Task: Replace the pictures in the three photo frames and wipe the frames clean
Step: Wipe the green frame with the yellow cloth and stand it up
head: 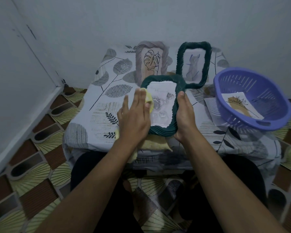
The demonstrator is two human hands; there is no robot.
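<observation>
A dark green rope-edged photo frame [174,105] with a grey rose drawing is held tilted over the low table. My right hand [183,113] grips its right edge. My left hand [134,115] presses a yellow cloth [31,100] flat against the frame's left side and glass; the cloth's tail hangs below my wrist. Behind, a grey frame [151,47] with a leaf line drawing stands against the wall. Beside it stands a second dark green frame [180,54] holding a pale animal sketch.
A purple plastic basket [225,98] sits at the table's right, with a flower picture [240,105] inside and a paper sheet [210,106] under it. The table carries a leaf-print cloth [107,98]. White walls close the back and left; patterned floor surrounds the table.
</observation>
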